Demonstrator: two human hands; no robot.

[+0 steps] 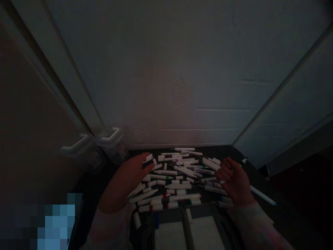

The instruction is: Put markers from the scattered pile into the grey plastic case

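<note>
At bottom centre sits a two-section tray [187, 233], with loose white markers [178, 186] strewn beyond it. The right hand [235, 181] is curled, the left hand [127, 177] half-spread by a white piece [148, 158]; whether either grips anything I cannot tell. Lifting single markers should keep neighbours from rolling.

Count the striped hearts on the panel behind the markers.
2: the larger heart sits higher, above the middle of the markers; the smaller heart is lower left. Neither looks covered.
</note>
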